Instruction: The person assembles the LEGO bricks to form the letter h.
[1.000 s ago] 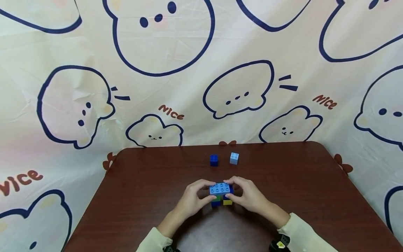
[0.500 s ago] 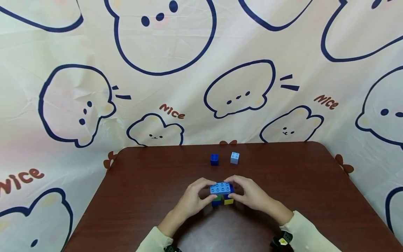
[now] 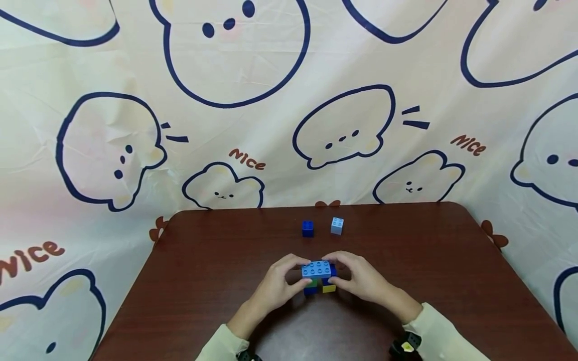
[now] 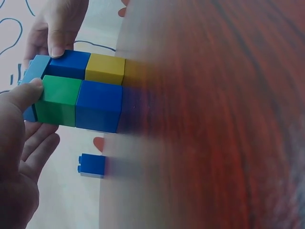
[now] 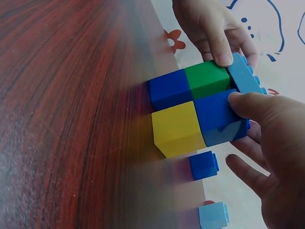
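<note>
Brick stack: a small build of glossy plastic bricks stands upright near the middle of the table, between the two hands, as two columns bridged at the top.
Top: a light-blue rectangular brick with two rows of four studs lies across both columns; in the head view a strip of dark blue shows past its right end.
Left column: a green block-shaped brick over a dark-blue one.
Right column: a dark-blue brick over a yellow one.
Left hand: the person's left hand pinches the stack's left side near the top, thumb on the near face by the green brick's upper edge, index finger at the back.
Right hand: the right hand grips the other side, thumb on the upper dark-blue brick, index finger at the light-blue brick's far edge.
Loose bricks: a dark-blue studded cube and a pale-blue four-stud cube sit apart beyond the stack, near the table's far edge.
Table: dark reddish-brown, wood-grained, with rounded far corners.
Backdrop: cream cloth printed with navy-outlined cartoon animals.
Sleeves: pale, on both arms.
</note>
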Demonstrator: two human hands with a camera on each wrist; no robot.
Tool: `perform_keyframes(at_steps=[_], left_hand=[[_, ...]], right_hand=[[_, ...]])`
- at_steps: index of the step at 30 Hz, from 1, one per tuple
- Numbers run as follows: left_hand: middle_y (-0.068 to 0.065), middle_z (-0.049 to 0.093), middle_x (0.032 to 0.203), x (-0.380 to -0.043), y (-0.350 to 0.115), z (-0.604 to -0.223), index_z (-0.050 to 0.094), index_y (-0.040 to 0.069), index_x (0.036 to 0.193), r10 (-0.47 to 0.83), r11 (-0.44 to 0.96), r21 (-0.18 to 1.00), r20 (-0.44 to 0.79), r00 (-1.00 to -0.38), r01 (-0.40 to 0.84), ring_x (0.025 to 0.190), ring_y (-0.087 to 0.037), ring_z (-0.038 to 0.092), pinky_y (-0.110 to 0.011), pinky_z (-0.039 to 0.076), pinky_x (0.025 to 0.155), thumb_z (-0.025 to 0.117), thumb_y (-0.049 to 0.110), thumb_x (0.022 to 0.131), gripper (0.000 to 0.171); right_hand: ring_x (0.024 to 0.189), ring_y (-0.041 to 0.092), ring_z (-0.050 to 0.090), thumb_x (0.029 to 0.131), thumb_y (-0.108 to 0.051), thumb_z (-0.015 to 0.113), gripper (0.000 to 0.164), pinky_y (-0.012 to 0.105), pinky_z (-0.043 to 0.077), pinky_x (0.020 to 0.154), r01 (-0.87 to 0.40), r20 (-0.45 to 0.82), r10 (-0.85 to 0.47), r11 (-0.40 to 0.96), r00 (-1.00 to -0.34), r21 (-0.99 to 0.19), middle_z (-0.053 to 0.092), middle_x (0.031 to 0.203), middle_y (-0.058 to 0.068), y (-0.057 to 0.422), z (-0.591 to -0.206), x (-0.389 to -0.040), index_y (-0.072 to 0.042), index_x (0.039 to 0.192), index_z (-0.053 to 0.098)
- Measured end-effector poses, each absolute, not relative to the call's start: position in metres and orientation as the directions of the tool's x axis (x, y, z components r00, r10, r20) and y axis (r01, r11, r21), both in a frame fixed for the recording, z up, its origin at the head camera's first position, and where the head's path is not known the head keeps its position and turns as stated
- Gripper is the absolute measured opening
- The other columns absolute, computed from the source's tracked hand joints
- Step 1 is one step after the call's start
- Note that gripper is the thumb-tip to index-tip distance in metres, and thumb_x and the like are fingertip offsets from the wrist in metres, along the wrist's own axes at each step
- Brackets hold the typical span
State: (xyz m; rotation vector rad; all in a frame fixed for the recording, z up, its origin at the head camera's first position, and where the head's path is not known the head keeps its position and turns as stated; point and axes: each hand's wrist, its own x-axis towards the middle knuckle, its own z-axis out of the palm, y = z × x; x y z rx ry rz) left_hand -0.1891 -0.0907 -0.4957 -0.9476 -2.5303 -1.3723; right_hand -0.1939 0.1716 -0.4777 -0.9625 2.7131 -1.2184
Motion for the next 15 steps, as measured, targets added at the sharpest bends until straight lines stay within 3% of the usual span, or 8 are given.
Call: perform_keyframes(at_steps=[8, 15], left_hand=[[0.004, 0.066, 0.115, -0.189, -0.091, -0.495, 0.067, 0.016, 0.122, 0.467, 0.397, 0.715, 0.383, -0.797, 0.576, 0.105, -0.01, 0.062, -0.043, 0.057, 0.092, 0.08, 0.019, 0.091, 0.034], [0.005, 0.066, 0.115, -0.19, -0.091, -0.495, 0.067, 0.016, 0.123, 0.477, 0.39, 0.717, 0.379, -0.793, 0.577, 0.106, -0.009, 0.063, -0.042, 0.057, 0.092, 0.078, 0.021, 0.092, 0.033]], right_hand=[[0.114, 0.015, 0.063, 0.091, -0.029, 0.079, 0.049, 0.039, 0.056, 0.094, -0.578, 0.315, -0.519, 0.489, -0.795, -0.653, 0.063, 0.132, -0.003, 0.169, -0.482, -0.193, -0.012, 0.134, 0.062], [0.094, 0.008, 0.064, 0.095, -0.028, 0.074, 0.034, 0.029, 0.059, 0.082, -0.582, 0.364, -0.491, 0.426, -0.792, -0.693, 0.069, 0.118, -0.006, 0.164, -0.492, -0.194, -0.018, 0.127, 0.066]])
